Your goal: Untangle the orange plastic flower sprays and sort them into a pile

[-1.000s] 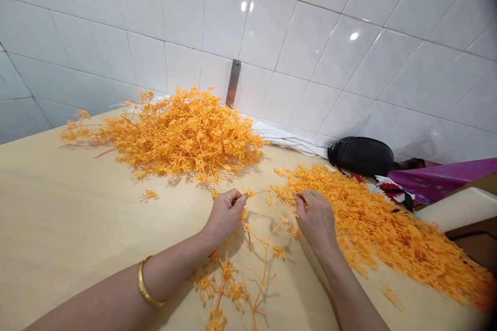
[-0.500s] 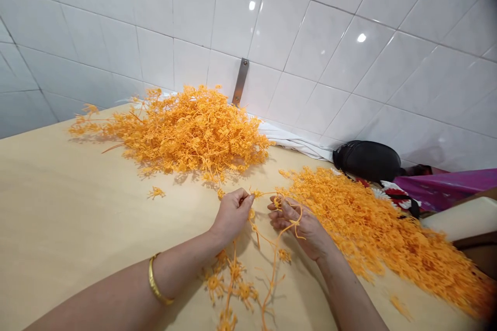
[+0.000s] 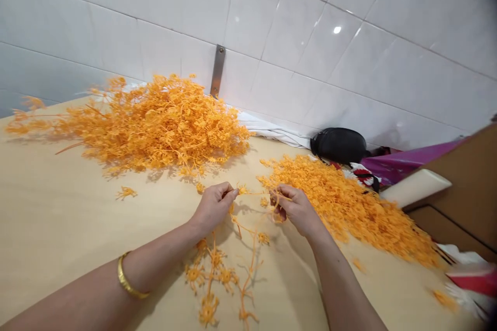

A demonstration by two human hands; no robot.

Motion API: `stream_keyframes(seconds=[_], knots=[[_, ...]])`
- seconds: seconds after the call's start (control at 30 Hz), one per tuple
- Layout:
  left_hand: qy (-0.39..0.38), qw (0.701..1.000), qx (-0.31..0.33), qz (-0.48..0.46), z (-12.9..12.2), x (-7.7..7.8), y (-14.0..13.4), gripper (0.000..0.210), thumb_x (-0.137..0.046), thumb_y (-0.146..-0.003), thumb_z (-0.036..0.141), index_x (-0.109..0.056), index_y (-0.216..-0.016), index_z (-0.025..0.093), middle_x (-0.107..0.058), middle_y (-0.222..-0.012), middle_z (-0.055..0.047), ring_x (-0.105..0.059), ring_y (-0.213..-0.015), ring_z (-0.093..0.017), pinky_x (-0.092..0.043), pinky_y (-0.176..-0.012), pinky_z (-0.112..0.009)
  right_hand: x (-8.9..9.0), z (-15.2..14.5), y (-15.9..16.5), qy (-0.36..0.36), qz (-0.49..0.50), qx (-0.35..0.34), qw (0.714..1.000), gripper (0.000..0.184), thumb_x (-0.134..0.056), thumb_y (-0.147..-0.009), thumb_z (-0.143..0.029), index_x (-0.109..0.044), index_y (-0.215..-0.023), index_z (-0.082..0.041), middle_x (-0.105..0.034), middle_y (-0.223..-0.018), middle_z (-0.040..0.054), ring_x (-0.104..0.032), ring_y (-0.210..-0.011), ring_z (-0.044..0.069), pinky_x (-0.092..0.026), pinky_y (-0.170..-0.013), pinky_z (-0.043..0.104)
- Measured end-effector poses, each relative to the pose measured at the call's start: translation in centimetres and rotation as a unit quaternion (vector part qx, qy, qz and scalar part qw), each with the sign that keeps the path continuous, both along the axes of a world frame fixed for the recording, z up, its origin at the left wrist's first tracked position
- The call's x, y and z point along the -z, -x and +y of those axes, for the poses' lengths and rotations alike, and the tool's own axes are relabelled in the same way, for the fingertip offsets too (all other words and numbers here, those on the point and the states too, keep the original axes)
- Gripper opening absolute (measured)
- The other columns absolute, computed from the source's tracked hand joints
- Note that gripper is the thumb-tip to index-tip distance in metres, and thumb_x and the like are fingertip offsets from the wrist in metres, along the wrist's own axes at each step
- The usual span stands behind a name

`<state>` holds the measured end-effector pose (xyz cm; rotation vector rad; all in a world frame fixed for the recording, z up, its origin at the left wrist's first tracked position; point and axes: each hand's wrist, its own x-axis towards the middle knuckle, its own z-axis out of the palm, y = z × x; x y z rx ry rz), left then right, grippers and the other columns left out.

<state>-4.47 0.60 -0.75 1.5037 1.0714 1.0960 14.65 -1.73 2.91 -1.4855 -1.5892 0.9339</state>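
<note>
My left hand (image 3: pixel 215 206) pinches an orange plastic flower stem (image 3: pixel 253 193) between thumb and fingertips. To its right, my right hand (image 3: pixel 298 209) is closed on the other end, with a thin curled piece looping by its fingers. The stem runs taut between the two hands. Below them, branches with spiky orange flower heads (image 3: pixel 208 310) trail toward me over the table. Beyond my left hand rises a tangled heap of branched orange stems (image 3: pixel 166 124). A flatter pile of loose orange plastic pieces (image 3: pixel 349 212) spreads beside and behind my right hand.
A single orange piece (image 3: pixel 126 193) lies on the pale table (image 3: pixel 70 227). Along the tiled wall are a metal bracket (image 3: pixel 218 70), white cloth (image 3: pixel 272 131) and a black pouch (image 3: pixel 338 145). At the right are a cream roll (image 3: pixel 421 187), purple sheeting (image 3: pixel 407 161) and a brown board (image 3: pixel 471 181).
My right hand has turned and its fingers have closed more tightly on the stem. My left hand keeps its pinch. The whole view has swung to the right.
</note>
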Motion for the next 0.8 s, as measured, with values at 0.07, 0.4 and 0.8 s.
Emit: stream_keyframes(seconds=[0.07, 0.4, 0.8], knots=[[-0.003, 1.000, 0.021, -0.002, -0.2, -0.1, -0.4, 0.030, -0.045, -0.071, 0.039, -0.038, -0.053, 0.016, -0.029, -0.046, 0.006, -0.026, -0.045, -0.006, -0.021, -0.043, -0.019, -0.1, -0.2, -0.4, -0.017, -0.005, 0.035, 0.999, 0.027, -0.051, -0.072, -0.038, -0.047, -0.055, -0.017, -0.044, -0.046, -0.0039, -0.038, -0.039, 0.007, -0.028, -0.038, 0.019], [-0.022, 0.998, 0.062, -0.018, -1.4, -1.0, -0.5, 0.029, -0.045, -0.071, 0.039, -0.039, -0.053, 0.016, -0.029, -0.047, 0.005, -0.026, -0.046, -0.006, -0.021, -0.043, -0.019, -0.9, -1.8, -1.8, -0.101, -0.093, 0.181, 0.974, 0.030, -0.045, -0.073, -0.042, -0.041, -0.055, -0.019, -0.043, -0.048, -0.0030, -0.037, -0.043, 0.009, -0.028, -0.042, 0.022], [0.082, 0.981, -0.085, -0.153, 0.2, -0.6, 1.6, 0.029, -0.051, -0.065, 0.045, -0.044, -0.062, 0.017, -0.032, -0.046, 0.008, -0.020, -0.036, -0.004, -0.017, -0.035, -0.017, 1.7, -8.2, -0.7, -0.201, -0.384, 0.042, 0.900, 0.028, -0.030, -0.085, -0.024, -0.055, -0.097, -0.021, -0.053, -0.108, 0.0094, -0.049, -0.094, 0.020, -0.037, -0.079, 0.034]])
